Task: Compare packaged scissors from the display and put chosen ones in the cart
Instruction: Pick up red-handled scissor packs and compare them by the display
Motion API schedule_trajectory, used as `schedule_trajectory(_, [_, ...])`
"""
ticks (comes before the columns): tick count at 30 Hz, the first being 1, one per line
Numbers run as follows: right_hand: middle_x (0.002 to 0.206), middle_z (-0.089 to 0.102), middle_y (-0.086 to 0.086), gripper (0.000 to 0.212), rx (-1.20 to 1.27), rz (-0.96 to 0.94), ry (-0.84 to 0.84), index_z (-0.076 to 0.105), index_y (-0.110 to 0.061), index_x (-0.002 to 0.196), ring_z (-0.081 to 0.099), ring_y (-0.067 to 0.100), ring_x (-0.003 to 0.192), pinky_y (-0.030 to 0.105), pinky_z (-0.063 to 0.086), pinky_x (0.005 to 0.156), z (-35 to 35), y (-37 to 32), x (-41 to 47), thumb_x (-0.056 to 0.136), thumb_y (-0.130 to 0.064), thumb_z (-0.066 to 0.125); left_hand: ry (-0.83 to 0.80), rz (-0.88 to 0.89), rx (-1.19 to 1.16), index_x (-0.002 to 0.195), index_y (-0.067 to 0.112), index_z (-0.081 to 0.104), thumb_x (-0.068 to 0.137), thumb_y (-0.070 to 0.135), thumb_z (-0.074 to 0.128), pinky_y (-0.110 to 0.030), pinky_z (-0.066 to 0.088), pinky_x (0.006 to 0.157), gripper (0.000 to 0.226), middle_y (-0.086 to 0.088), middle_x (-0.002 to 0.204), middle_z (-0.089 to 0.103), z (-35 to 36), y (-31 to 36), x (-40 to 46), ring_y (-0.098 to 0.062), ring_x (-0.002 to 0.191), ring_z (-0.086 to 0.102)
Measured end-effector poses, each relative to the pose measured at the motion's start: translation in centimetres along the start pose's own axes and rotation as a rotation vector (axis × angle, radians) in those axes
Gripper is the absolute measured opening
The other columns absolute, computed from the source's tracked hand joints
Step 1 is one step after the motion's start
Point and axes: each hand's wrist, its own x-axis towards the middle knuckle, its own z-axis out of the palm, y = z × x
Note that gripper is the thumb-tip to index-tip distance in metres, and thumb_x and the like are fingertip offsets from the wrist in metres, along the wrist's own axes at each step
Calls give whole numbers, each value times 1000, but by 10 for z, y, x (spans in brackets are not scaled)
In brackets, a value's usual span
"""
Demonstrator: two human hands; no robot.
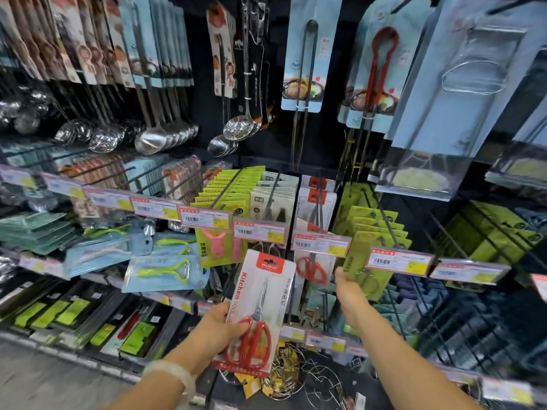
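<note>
While the left hand gripped a carded pack of red-handled scissors by its lower edge, the right hand held a hanging green pack on the display.

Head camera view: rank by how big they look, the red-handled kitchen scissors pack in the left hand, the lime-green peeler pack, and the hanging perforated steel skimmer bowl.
1. Red-handled kitchen scissors pack, though nearest the camera.
2. Lime-green peeler pack, not much smaller, so unsure.
3. Perforated steel skimmer bowl, clearly smallest.
</note>
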Motion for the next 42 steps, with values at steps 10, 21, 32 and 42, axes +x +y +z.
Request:
schedule_trajectory(10, [99,71,5,23,82,-73,-538,61,-9,104,69,20,90,35,57,82,-1,42,-57,84,-18,67,-39,5,-62,102,16,59,87,4,63,-48,55,87,20,-13,99,73,49,13,10,-31,93,69])
schedule_trajectory(21, [80,66,-5,16,-51,-380,-195,58,-22,81,66,15,80,21,55,62,-22,19,-52,88,-9,61,147,280,170,106,19,52,86,17,66,-32,56,73,24,2,89,66,86,40,24,-14,81,64])
schedule_trajectory(32, [97,66,7,9,-81,-327,-139,58,-17,93,64,22,90,29,56,73,-16,15,-38,91,-9,57,163,294,199,121,13,61,86,17,66,-42,57,78,35,-5,85,70,89,40,38,-25,84,68])
schedule_trajectory(42, [144,42,10,55,-473,-227,-1,32,-11,143,45,27,129,34,39,105,-19,15,-19,95,-29,51,139,101,521,149,10,14,85,24,67,-38,39,104,84,-16,147,35,97,41,55,-32,132,41])
